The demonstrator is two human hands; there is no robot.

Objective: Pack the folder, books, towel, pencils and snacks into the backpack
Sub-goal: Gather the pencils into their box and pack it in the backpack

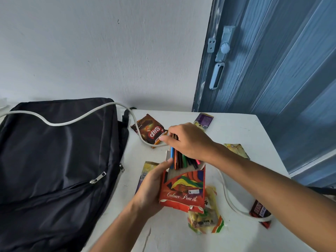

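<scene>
My left hand [150, 186] grips a red "Colour Pencils" box [183, 190] held above the white table [234, 128]. Several colour pencils [181, 160] stick out of its open top. My right hand [189, 140] curls round the upper ends of those pencils. The black backpack [54, 166] lies flat on the left with its zippers shut. Snack packets are scattered around: a brown Slip packet [151, 131], a purple one [203, 121], a yellow one [236, 150], a yellow-green one [205, 220] under the box, and a dark red bar [260, 211]. No folder, books or towel show.
A white cable [72, 120] runs across the backpack and loops over the table toward the right edge. Another yellow-purple packet [145, 171] lies behind my left hand. A blue door [272, 70] stands at the back right, a pale wall behind the table.
</scene>
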